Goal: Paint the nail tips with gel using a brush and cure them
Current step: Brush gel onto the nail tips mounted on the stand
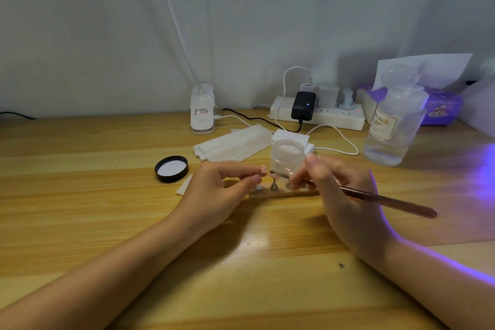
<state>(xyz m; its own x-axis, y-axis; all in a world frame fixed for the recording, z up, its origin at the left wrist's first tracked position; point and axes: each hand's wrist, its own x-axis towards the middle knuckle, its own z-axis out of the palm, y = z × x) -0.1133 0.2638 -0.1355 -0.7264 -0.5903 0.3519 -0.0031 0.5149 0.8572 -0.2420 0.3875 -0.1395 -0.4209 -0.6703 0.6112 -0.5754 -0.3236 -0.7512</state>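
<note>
The nail tip [272, 175] you are working on sits on a small metal stand [273, 186], just right of your left fingertips [257, 178] and just left of your right ones, so both hands are about equally near it; the right brings the tool. The brush [375, 198] runs long from lower right up to the left, its handle end out over the table [107, 222] to the right and its working end pointing left at the tip. Whether the bristles touch the tip cannot be told; that spot is blurred.

The tip looks small, pale pink and glossy, lying roughly flat on its stand. The stand is on a narrow wooden strip [284, 194], with a pale dot of a holder left of it and another stand to the right, half hidden by your fingers.

Your left hand [222, 190] has thumb and forefinger pressed together beside the tip; what they pinch, if anything, I cannot tell. Your right hand [340, 187] pinches the brush near its front, pen fashion.

Just behind the tip is an open clear jar [288, 157]; its black lid [171, 169] lies to the left, upside down. Far right a clear bottle [393, 126] is lit by violet light from the right, probably the curing lamp, out of view.
</note>
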